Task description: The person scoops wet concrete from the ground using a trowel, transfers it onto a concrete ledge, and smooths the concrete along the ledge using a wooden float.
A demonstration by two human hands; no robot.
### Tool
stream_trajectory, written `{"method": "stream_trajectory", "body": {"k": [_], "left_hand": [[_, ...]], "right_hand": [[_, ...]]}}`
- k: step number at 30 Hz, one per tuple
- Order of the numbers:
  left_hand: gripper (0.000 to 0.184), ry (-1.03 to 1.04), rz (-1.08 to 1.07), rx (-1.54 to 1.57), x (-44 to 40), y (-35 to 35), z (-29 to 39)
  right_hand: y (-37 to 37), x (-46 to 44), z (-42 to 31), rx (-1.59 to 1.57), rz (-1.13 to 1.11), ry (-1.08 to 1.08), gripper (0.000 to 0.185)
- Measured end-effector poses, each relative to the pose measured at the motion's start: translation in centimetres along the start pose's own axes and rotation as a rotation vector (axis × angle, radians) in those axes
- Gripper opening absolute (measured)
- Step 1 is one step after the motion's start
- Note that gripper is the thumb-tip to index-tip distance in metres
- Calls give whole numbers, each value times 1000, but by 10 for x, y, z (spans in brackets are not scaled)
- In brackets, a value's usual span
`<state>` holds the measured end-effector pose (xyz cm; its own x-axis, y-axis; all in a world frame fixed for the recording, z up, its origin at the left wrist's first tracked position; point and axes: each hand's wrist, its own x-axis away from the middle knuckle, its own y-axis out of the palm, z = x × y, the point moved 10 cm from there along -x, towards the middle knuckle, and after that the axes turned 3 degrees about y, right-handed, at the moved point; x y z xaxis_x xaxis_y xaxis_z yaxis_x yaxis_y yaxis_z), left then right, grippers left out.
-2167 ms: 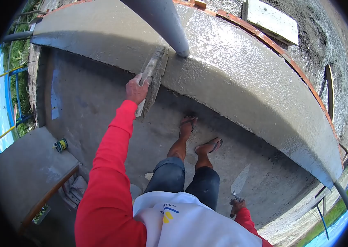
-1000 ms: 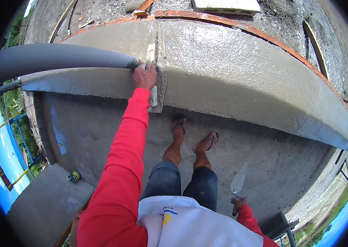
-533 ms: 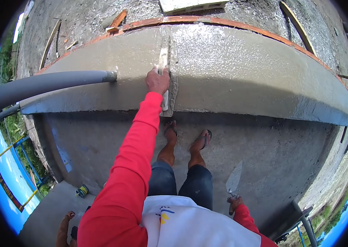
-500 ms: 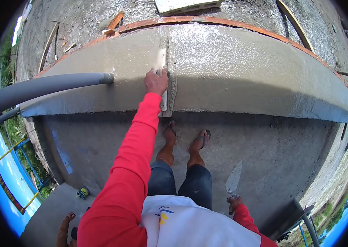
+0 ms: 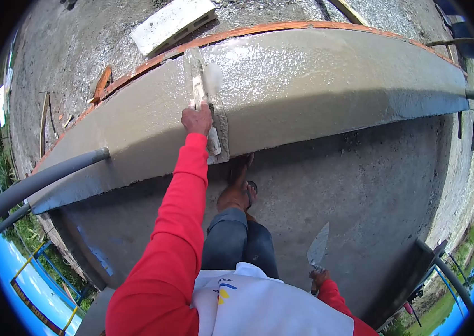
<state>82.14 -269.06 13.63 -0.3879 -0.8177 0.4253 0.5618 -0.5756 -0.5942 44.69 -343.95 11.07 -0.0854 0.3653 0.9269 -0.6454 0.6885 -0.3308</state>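
Observation:
In my left hand (image 5: pixel 197 118) I grip the handle of a long, narrow hand float (image 5: pixel 194 63), which lies flat across the wet concrete slab (image 5: pixel 298 84). Grey mortar coats the float's edges. The slab's surface is smooth and shiny, with bubbles and a grainy sheen right of the tool. Low at my right side, my right hand (image 5: pixel 319 275) is closed on a pointed trowel (image 5: pixel 318 246), its blade turned away from me and apart from the slab.
A red timber board (image 5: pixel 281 26) edges the slab's far side. Beyond it lie a white concrete block (image 5: pixel 174 25) and a wood scrap (image 5: pixel 101 83). A grey pipe (image 5: pixel 52 176) rises from the slab's left. My feet stand on the lower concrete floor (image 5: pixel 354 185).
My view has turned and shifted right along the slab. The float has slid toward the far edge and reaches the timber. My feet have stepped; the trowel stays low at my right.

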Motion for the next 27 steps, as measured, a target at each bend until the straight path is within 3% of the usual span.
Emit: {"method": "stream_trajectory", "body": {"k": [3, 5, 9, 14, 17, 26, 27], "left_hand": [[44, 279, 77, -88, -21, 43, -4], [40, 305, 74, -101, -11, 65, 9], [32, 296, 74, -74, 14, 110, 32], [31, 341, 94, -103, 40, 147, 63], [31, 249, 110, -51, 43, 170, 65], [33, 330, 89, -107, 101, 275, 127], [35, 264, 53, -71, 110, 292, 132]], "right_hand": [[-16, -1, -2, -80, 9, -1, 36], [-38, 36, -47, -74, -7, 37, 35], [-61, -12, -28, -145, -27, -38, 33], [-112, -13, -66, -167, -27, -60, 32], [-136, -17, -70, -279, -12, -49, 25], [-206, -65, -28, -313, -89, -6, 34], [-215, -79, -16, -293, -58, 3, 36]]}}
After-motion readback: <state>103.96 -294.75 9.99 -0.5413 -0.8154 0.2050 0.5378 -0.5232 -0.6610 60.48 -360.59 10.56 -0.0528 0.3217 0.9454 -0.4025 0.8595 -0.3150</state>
